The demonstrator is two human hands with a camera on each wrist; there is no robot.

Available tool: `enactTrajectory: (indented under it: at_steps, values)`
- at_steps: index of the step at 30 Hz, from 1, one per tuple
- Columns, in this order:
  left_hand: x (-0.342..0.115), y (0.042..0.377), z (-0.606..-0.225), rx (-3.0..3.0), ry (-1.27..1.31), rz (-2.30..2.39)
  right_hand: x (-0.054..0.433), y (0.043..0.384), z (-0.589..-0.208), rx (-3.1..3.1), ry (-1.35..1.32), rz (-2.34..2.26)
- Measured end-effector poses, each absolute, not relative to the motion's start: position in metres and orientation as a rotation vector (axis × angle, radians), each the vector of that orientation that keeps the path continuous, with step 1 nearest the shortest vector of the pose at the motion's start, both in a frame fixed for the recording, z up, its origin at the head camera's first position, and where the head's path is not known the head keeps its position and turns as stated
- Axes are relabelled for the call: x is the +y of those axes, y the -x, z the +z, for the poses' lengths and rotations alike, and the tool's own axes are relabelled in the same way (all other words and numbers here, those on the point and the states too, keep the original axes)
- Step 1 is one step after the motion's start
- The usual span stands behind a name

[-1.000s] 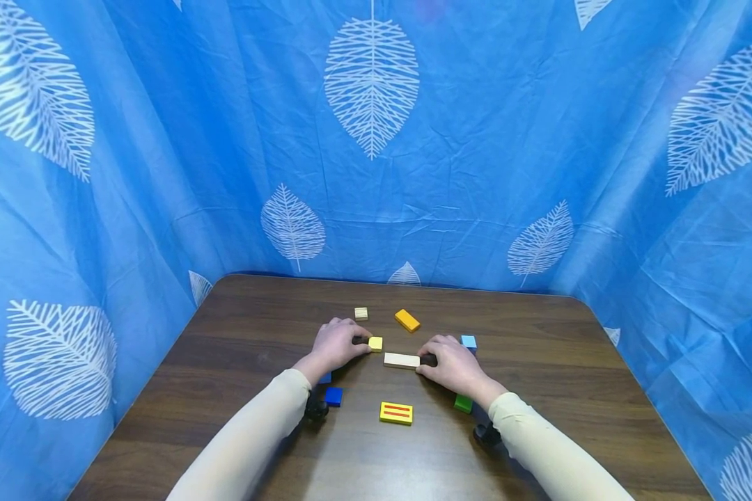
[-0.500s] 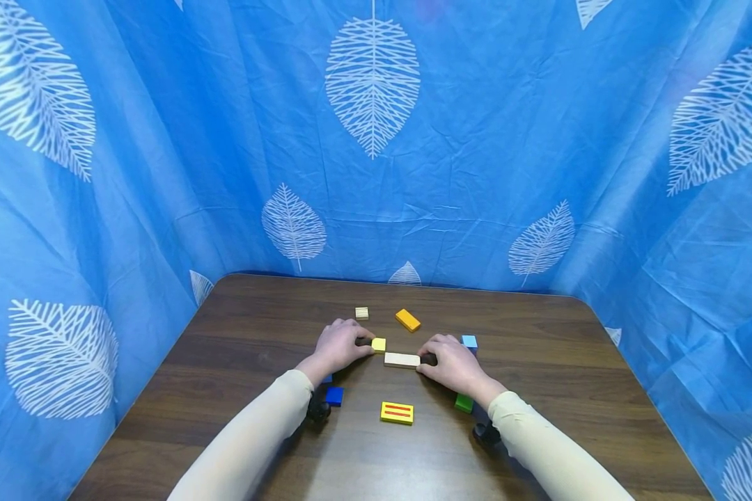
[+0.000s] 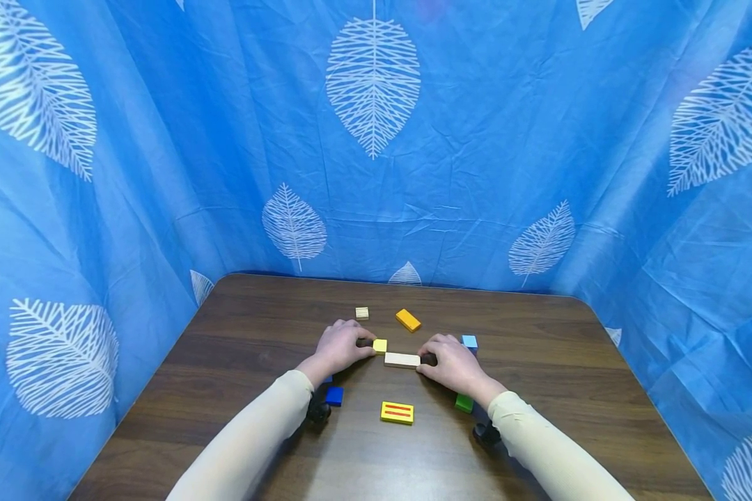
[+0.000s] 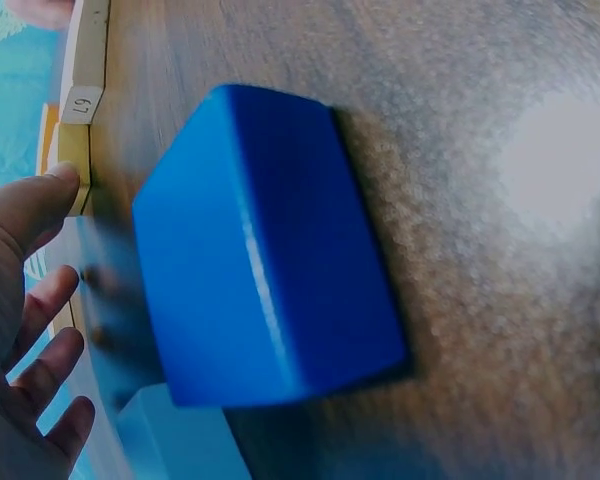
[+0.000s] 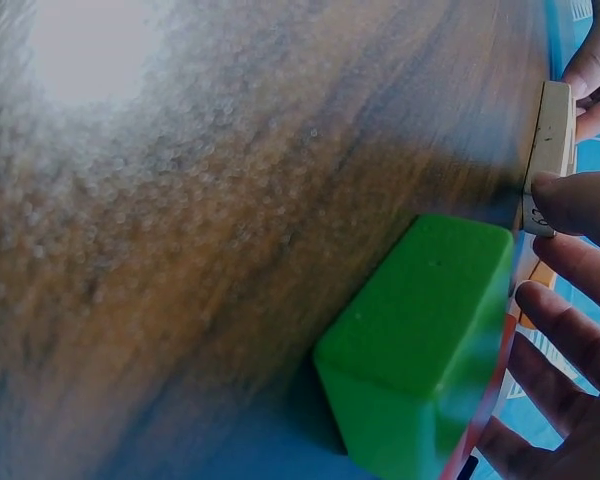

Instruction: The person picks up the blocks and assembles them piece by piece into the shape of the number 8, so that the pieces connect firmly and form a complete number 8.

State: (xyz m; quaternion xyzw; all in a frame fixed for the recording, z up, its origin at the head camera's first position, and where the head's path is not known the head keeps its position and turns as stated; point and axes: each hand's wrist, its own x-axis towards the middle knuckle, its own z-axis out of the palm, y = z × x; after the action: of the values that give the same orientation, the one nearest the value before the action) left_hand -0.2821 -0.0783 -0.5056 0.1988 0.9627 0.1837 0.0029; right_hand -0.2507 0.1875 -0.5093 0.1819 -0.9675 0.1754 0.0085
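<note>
The dark wood-grained table [image 3: 520, 320] is laid with a cream block [image 3: 361, 314] and an orange block [image 3: 408, 320] toward its far edge. Nearer are set a pale bar [image 3: 402, 360], a yellow block [image 3: 380, 346], a light-blue block [image 3: 469, 343], a green block [image 3: 464, 403], a dark-blue block [image 3: 335, 396] and a red-striped block [image 3: 397, 413].

table [image 3: 376, 473] looked wood-grained and semi-glossy, bearing glare | curtain [image 3: 476, 153] was creased cloth | sleeves [image 3: 251, 438] were soft matt cloth | dark blue block [image 4: 270, 250] was smooth, its edge glossy | green block [image 5: 420, 300] was smooth and satiny | cream block [image 3: 402, 360] looked like matt bare wood
</note>
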Motion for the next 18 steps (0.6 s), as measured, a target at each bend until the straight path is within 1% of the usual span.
enactTrajectory:
  at_steps: [18]
  values:
    - [-0.0778,0.2807,-0.5048,3.016,-0.606,0.576,0.1868,0.2506,-0.5092,-3.029,-0.558,0.549]
